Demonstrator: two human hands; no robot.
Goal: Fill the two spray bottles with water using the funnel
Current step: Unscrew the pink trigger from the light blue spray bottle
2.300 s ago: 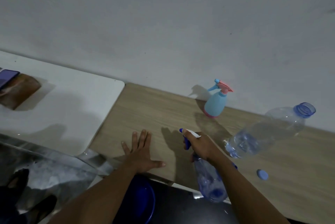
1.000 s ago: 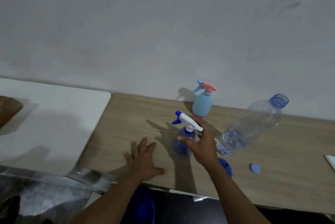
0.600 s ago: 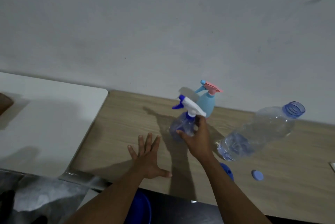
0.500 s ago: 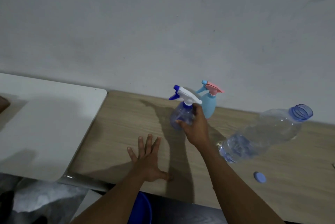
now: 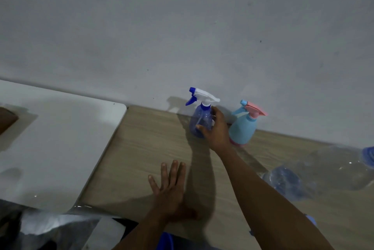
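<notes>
Fingers and thumb of the right hand curl round the translucent blue spray bottle, upright on the wooden table by the wall, beside the pale blue spray bottle. The left hand lies flat on the table, fingers straight.

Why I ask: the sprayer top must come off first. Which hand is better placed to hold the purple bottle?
Right. The right hand curls round the purple spray bottle; the left hand lies flat on the table, short of it.
</notes>
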